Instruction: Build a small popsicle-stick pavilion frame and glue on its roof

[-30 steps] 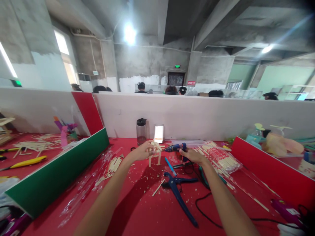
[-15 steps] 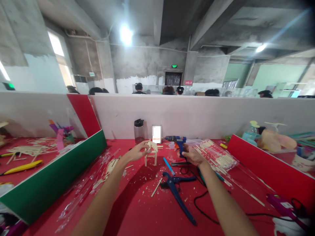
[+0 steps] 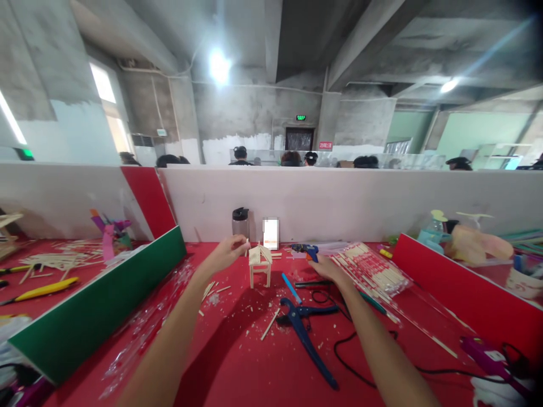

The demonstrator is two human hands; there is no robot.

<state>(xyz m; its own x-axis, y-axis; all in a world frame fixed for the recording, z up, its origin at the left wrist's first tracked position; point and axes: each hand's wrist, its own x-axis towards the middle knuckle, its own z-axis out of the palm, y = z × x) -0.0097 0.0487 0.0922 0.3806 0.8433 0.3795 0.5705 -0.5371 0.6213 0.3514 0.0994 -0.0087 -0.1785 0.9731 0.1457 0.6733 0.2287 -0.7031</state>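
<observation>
A small house-shaped frame of wooden sticks [image 3: 260, 255] stands upright on the red table. Just left of its roof is my left hand [image 3: 231, 250], fingers pinched on a short pale wooden stick [image 3: 247, 247]. My right hand [image 3: 328, 268] is closed around the handle of a blue hot glue gun [image 3: 310, 249], which lies low and points left, apart from the house; its handle is mostly hidden. In front of the right hand are a light blue marker-like stick [image 3: 291, 287] and a blue pipe cutter [image 3: 306, 333]. One loose wooden stick [image 3: 270, 324] lies among the wood crumbs.
Behind the house stand a dark-lidded bottle [image 3: 240, 221] and a phone with a lit screen [image 3: 271, 233]. Bagged wooden sticks [image 3: 373, 268] lie on the right. A green divider [image 3: 102, 305] and a red divider [image 3: 466, 282] flank the table. A black cable [image 3: 352, 362] trails near my right forearm.
My left hand has moved off the house's roof to the left and slightly up. The glue gun has tipped from upright to a flatter tilt in my right hand. The view has shifted slightly.
</observation>
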